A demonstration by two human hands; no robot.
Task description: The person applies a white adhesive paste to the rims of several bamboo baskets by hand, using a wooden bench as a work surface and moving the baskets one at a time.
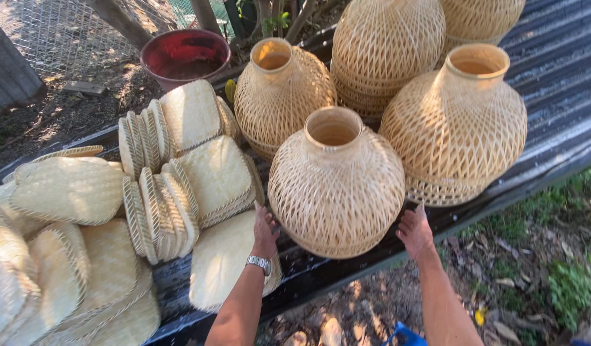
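Observation:
A round woven bamboo basket with a narrow open neck stands at the near edge of a dark corrugated metal sheet. My left hand, with a wristwatch on the wrist, touches the basket's lower left side. My right hand rests with spread fingers by its lower right side, on the sheet's edge. Neither hand grips it. Two similar baskets stand just behind, and more are stacked farther back.
Several flat woven square trays lie in leaning stacks to the left, one under my left forearm. A red plastic basin sits on the dirt behind. Wire fence and tree trunks are at the back; grass and dry leaves lie lower right.

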